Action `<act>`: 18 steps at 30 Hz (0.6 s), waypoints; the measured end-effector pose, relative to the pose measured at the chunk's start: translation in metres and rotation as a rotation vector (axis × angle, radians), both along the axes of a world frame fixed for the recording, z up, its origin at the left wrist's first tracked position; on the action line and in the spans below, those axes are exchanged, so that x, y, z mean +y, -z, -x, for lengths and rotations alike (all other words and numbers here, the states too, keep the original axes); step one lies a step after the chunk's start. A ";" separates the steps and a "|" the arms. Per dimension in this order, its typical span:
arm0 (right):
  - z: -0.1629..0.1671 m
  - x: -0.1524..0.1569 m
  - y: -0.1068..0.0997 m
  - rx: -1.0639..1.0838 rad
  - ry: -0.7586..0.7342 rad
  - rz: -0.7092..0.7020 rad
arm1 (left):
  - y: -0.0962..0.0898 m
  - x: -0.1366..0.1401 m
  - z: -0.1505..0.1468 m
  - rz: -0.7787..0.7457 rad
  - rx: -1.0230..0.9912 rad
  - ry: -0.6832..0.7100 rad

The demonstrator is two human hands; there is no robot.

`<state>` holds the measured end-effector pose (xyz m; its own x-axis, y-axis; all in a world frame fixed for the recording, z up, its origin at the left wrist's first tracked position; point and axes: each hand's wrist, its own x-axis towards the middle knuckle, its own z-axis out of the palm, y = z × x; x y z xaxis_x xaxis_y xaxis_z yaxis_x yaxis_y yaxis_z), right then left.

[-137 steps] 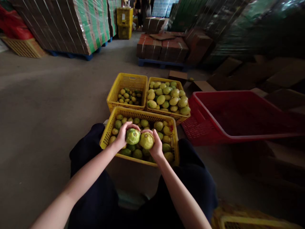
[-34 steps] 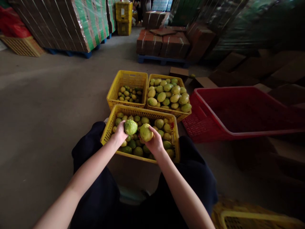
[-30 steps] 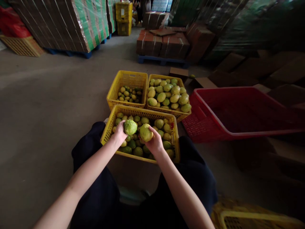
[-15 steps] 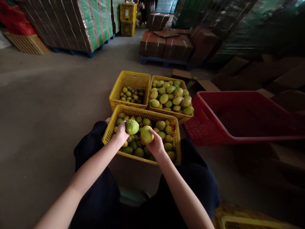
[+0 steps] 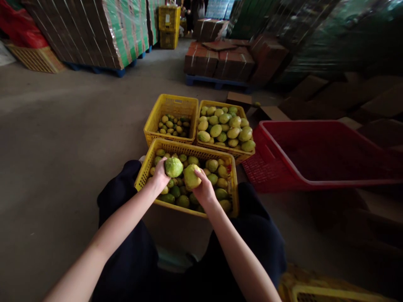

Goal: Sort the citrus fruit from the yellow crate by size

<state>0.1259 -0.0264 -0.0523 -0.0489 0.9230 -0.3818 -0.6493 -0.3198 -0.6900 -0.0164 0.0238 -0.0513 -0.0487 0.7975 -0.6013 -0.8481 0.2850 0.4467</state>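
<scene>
My left hand [image 5: 161, 174] is closed around a green lemon [image 5: 174, 167]. In my right hand [image 5: 204, 187] is a yellower lemon [image 5: 192, 177], gripped with the thumb on its upper side. The two fruits are held close together, slightly apart, above the near yellow crate [image 5: 147, 172]. That crate holds several green and yellow lemons [image 5: 183, 201], partly covered by my hands. Behind it on the left, a second yellow crate [image 5: 151, 121] has small lemons low inside. To its right, a third yellow crate [image 5: 240, 157] is heaped with larger lemons.
A red basket [image 5: 283, 184] stands right of the crates, near flattened cardboard [image 5: 315, 100]. Farther off are cartons [image 5: 234, 65] on a blue pallet [image 5: 204, 81] and a wrapped stack [image 5: 126, 33]. Another yellow crate [image 5: 327, 293] sits at the lower right.
Both hands keep hold of their lemons. The right-hand lemon seems turned slightly, and the whole view has shifted a little.
</scene>
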 end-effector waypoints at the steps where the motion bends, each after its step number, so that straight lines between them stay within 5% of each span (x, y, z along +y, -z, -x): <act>1: 0.000 0.000 0.000 -0.044 0.022 -0.042 | -0.002 -0.001 -0.001 -0.017 0.028 0.005; 8: -0.002 -0.003 0.001 -0.490 0.130 -0.446 | -0.031 -0.015 -0.001 -0.426 0.267 -0.094; 12: 0.004 -0.013 0.005 -0.724 0.178 -0.705 | -0.044 -0.021 0.005 -0.634 0.395 -0.017; 18: 0.004 -0.024 0.004 -0.905 0.253 -0.901 | -0.046 -0.025 0.010 -0.691 0.394 0.087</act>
<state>0.1219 -0.0505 -0.0559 0.1107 0.8161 0.5672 0.1828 0.5442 -0.8188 -0.0261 -0.0007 -0.0052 -0.0751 0.9941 0.0785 -0.5785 -0.1075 0.8086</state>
